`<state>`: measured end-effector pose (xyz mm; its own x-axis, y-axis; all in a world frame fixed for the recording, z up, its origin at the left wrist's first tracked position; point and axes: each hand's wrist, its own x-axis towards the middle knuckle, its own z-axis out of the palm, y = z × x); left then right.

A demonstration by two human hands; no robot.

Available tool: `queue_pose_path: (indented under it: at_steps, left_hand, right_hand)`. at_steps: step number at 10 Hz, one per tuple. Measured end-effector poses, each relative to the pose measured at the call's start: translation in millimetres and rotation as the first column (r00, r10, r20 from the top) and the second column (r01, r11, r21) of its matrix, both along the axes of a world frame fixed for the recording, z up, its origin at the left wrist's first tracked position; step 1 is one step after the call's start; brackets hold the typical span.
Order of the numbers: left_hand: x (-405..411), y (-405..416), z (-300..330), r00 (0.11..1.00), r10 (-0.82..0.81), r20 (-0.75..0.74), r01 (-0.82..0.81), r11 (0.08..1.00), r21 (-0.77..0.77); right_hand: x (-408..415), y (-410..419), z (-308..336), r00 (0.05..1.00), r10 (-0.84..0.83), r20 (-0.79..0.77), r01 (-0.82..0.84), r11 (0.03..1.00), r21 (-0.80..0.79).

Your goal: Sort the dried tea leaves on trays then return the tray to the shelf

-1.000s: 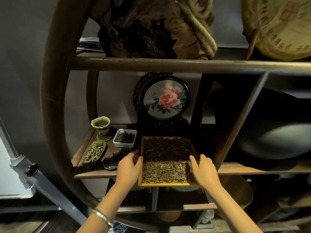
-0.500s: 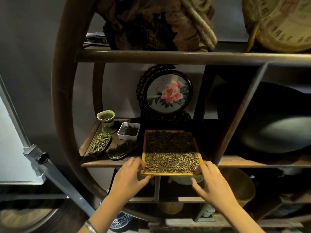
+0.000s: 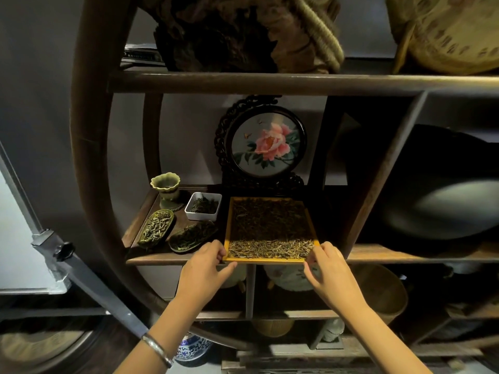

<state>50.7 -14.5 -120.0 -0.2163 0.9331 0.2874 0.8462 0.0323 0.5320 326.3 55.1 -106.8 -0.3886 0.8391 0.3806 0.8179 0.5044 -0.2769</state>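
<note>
A yellow-rimmed wooden tray (image 3: 227, 225) lies on the dark shelf board (image 3: 405, 253), its front rim at the board's edge. Dark dried tea leaves (image 3: 270, 220) fill its back part, and a band of pale leaves (image 3: 270, 248) lies along the front. My left hand (image 3: 204, 268) pinches the tray's front left corner, thumb under the rim. At the front right corner, my right hand (image 3: 329, 273) has its fingertips on the rim.
Left of the tray stand a white dish of tea (image 3: 204, 206), a green cup (image 3: 165, 186) and two leaf-shaped dishes (image 3: 156, 228). A round peony screen (image 3: 267, 143) stands behind. A slanted post (image 3: 378, 171) and a large dark bowl (image 3: 437, 198) are to the right.
The tray has slid back onto the shelf. Both hands moved from its sides to its front corners, and the view pulled back a little.
</note>
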Motion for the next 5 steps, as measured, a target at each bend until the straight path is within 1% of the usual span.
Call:
queue_pose_path:
  at_steps: [2,4,5]
  left_hand:
    - [-2.5,8.8,2.3,1.000,-0.001,-0.031,0.000,1.000,-0.023]
    - [-2.4,7.4,4.7,0.999,0.004,-0.051,-0.005,1.000,-0.030]
    - [-3.9,4.4,10.3,1.000,0.003,-0.019,-0.004,0.999,-0.036]
  right_hand:
    - [-0.2,8.8,-1.9,1.000,-0.011,0.026,0.012,1.000,-0.016]
    - [0.8,9.2,-0.8,1.000,0.014,0.009,-0.014,1.000,-0.028]
    - [2.1,8.2,1.2,0.999,0.019,-0.047,-0.023,0.997,-0.069]
